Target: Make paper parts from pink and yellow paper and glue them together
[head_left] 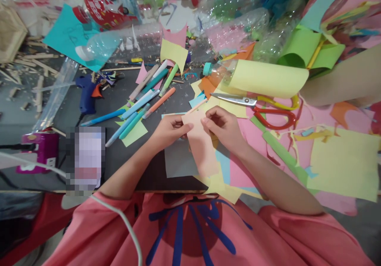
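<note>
A pale pink strip of paper is held up between my two hands, its long end hanging toward me. My left hand pinches its left edge near the top, thumb on the front. On the opposite edge, my right hand grips the paper with thumb and curled fingers. Just beyond them lie scissors with red and yellow handles, resting on yellow and orange paper. Several markers are spread on the dark table ahead of my left hand. A grey sheet lies under the strip.
A blue glue gun, a phone and a purple power block are on the left. Plastic bottles lie at the back. Colored paper covers the right side, where another person's arm reaches in.
</note>
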Motion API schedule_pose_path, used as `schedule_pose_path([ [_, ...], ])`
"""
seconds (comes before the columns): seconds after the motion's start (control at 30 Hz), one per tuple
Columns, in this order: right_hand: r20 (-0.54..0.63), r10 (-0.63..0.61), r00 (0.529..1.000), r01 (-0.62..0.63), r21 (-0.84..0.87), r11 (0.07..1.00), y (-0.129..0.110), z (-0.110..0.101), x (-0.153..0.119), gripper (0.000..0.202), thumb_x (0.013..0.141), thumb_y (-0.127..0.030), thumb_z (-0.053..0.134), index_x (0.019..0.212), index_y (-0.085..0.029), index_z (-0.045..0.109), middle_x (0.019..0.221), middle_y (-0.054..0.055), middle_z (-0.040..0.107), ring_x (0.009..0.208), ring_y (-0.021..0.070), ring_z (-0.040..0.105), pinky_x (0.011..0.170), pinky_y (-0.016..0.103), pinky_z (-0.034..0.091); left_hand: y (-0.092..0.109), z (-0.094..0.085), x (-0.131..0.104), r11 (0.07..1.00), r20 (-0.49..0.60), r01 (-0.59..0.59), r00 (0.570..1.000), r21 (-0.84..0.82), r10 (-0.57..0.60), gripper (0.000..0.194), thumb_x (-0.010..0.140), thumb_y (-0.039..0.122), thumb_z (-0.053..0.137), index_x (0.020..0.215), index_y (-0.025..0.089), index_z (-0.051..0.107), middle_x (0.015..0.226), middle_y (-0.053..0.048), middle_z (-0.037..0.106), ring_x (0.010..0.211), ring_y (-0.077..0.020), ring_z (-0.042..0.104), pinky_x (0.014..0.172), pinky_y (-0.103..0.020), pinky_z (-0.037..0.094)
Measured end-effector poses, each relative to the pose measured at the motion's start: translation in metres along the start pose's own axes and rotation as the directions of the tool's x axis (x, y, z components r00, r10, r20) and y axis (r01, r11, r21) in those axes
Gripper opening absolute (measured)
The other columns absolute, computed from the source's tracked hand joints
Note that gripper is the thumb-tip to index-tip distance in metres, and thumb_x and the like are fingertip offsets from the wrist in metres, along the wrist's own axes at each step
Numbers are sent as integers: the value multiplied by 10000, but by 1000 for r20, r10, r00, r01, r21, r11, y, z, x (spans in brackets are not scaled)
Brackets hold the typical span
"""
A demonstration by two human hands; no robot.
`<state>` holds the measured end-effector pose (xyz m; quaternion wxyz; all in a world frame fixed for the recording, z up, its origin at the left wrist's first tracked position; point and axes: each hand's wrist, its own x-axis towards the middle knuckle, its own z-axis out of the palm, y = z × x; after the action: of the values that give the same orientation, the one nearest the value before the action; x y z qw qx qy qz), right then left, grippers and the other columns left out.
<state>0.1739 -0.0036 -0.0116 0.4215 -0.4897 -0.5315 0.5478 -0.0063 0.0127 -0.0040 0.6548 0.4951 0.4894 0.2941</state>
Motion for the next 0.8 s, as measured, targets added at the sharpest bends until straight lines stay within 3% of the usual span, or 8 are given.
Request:
schedule_pose_path([
  [0.27,-5,-107,994,105,-175,979,0,5,-4,209,790,-244,619,652,-229,462,568,-62,462,498,93,394,497,258,312,-1,-2,-1,969,46,-117,993,219,110,480,781,467,631,456,188,416,455,33,416,443,-81,384,438,-225,260],
  [0.47,110,-191,975,208,-172,963,1,5,-5,241,908,-370,537,717,-223,516,677,-18,524,620,131,487,589,284,384,-3,-2,-1,959,64,-131,991,251,119,456,795,449,589,476,193,388,474,41,358,475,-83,304,469,-246,222],
  [0.6,162,-118,980,134,-94,986,1,5,-5,297,935,-446,527,745,-219,506,696,-25,507,622,122,480,601,278,386,-4,-2,-1,958,78,-151,988,244,136,453,799,450,580,497,194,361,493,49,329,482,-78,283,469,-241,207],
  [0.8,189,15,982,-19,21,1000,3,8,-5,464,847,-665,577,748,-220,497,675,-41,494,584,104,461,555,254,371,-4,-2,0,958,92,-139,989,252,119,451,785,489,576,511,183,390,520,47,364,497,-67,310,461,-218,220],
])
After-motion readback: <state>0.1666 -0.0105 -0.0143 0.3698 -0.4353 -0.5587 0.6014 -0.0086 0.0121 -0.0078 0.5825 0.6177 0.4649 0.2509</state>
